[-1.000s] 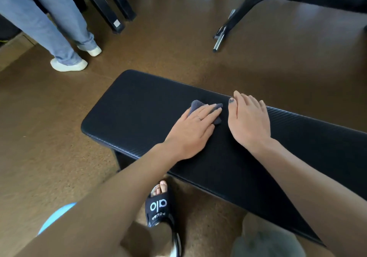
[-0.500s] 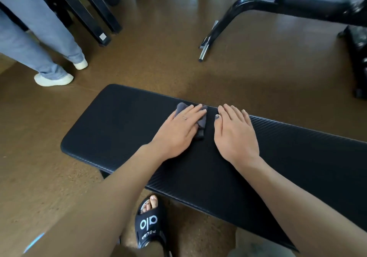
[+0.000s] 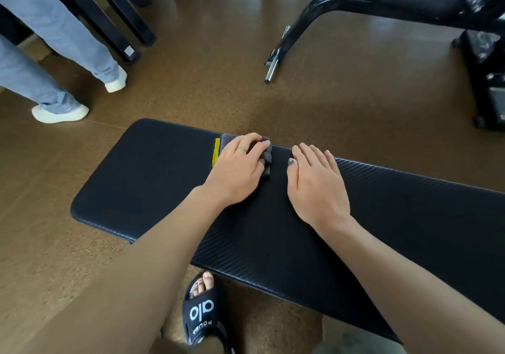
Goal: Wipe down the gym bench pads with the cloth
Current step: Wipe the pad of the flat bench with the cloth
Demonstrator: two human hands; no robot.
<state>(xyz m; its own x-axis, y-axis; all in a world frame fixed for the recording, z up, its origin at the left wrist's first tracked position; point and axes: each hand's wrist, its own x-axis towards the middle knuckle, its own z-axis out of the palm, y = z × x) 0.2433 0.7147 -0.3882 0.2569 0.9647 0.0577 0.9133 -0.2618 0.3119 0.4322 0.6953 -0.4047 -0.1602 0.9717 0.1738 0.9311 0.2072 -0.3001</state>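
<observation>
A long black gym bench pad runs from centre left to the right edge. A small dark grey cloth lies bunched at the pad's far edge, with a yellow strip showing on its left. My left hand covers most of the cloth, its fingers curled down over it at the far edge. My right hand lies flat on the bare pad just right of the cloth, fingers straight and together, holding nothing.
A person in blue jeans and white shoes stands at the far left beside black frame legs. Another bench's black frame with a chrome bar stands beyond. My sandalled foot is under the pad's near edge.
My left hand has slid the cloth away to the pad's far edge and its fingers have curled over it. A yellow strip now shows. The right hand stays flat.
</observation>
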